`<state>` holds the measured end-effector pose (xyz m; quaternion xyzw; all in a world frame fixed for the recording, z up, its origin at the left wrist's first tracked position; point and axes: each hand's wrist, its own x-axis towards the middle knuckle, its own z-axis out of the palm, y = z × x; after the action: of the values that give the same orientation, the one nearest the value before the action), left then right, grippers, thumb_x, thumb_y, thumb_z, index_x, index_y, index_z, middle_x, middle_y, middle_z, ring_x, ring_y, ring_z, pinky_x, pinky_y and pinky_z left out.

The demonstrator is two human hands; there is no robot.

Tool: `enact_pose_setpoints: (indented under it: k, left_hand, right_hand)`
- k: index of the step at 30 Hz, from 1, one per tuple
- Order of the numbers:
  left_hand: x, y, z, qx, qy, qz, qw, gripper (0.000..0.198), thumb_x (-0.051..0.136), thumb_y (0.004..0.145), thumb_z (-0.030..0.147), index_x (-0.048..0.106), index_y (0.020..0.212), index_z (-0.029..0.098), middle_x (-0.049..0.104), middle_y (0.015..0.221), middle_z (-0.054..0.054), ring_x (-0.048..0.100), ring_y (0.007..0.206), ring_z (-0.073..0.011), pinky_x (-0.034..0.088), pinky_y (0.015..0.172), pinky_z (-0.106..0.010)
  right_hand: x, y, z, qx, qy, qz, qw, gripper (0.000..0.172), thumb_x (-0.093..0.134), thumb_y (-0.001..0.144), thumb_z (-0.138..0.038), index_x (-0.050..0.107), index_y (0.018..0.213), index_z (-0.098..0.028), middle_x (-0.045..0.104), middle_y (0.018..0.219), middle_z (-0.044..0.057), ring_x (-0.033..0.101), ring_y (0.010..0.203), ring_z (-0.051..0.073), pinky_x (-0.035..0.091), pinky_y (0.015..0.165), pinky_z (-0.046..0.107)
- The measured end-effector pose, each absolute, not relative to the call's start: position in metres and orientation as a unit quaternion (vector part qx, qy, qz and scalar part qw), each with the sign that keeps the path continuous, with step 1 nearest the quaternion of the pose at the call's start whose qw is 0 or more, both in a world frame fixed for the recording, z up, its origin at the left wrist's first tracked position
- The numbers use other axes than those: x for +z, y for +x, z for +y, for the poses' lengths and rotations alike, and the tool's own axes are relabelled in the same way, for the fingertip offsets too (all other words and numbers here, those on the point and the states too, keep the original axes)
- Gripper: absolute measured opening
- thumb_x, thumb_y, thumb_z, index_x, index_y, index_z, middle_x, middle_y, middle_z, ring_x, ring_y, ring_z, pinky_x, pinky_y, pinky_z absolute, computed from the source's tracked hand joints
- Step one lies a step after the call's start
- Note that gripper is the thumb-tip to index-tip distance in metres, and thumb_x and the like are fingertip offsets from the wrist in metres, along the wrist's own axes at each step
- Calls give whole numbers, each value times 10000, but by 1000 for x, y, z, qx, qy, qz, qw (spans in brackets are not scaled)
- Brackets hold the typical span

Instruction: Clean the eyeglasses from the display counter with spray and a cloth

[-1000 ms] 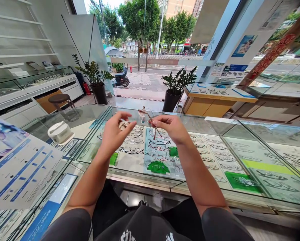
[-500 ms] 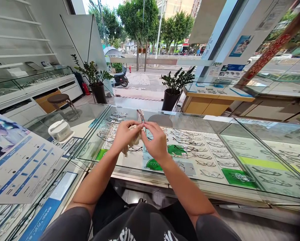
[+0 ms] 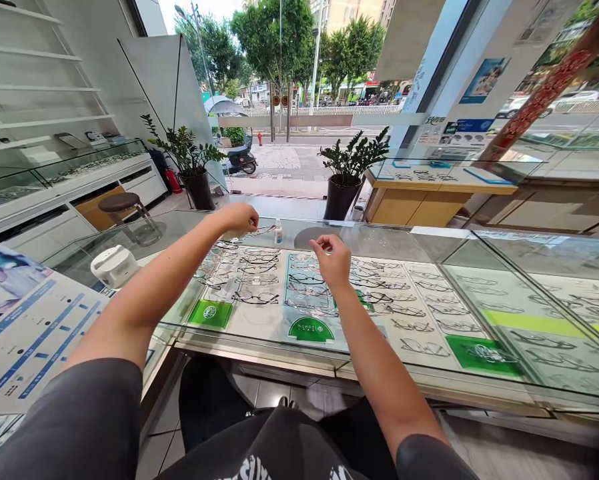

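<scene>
My left hand [image 3: 240, 219] is reaching out over the far left part of the glass counter, its fingers closed. A pair of eyeglasses [image 3: 264, 231] sticks out from beneath those fingers; the hand hides the rest. Just right of the eyeglasses, a small white bottle [image 3: 278, 231] stands upright on the glass. My right hand [image 3: 335, 259] hovers over the counter with its fingers loosely curled and the thumb apart, nothing visible in it. Rows of spectacle frames [image 3: 307, 279] lie inside the counter below.
The glass counter [image 3: 259, 341] runs across in front of me. A white device [image 3: 113, 265] stands on its left part, beside a printed board [image 3: 34, 333]. Beyond are potted plants [image 3: 343, 190], a stool [image 3: 122, 202] and a glass front facing the street.
My hands have parted. The left moved forward and left with the eyeglasses, while the right shifted right. The pale cloth seen earlier between them no longer shows.
</scene>
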<state>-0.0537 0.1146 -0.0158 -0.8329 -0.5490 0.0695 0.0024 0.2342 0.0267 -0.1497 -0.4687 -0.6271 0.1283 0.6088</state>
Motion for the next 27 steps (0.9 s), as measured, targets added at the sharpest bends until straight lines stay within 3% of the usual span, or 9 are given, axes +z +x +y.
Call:
enact_pose_setpoints:
  k: [5,17,27]
  left_hand:
    - [-45,-43,150,155,-824,-546,-3,236,786,754,302,880,969,273,847,1017,-44,724,885,-230,501,805,-288]
    - [-104,-3,172,182,-823,-537,22,334,758,721,235,877,1032,248,847,1072,-109,748,1005,-284,542,898,-325]
    - [-107,-7,171,157,-808,-568,13,295,802,706,210,853,996,214,830,1097,-151,731,1029,-304,537,911,-341]
  right_hand:
    - [-153,232,25,125,-478,-624,605,216,712,974,-405,654,843,-243,721,844,35,621,740,212,490,744,374]
    - [-157,226,25,127,-463,-673,562,241,686,1012,-408,638,844,-243,732,853,27,629,726,198,461,741,358]
    - [-154,224,21,123,-459,-691,545,213,683,1014,-369,633,848,-245,738,861,28,623,720,198,471,758,372]
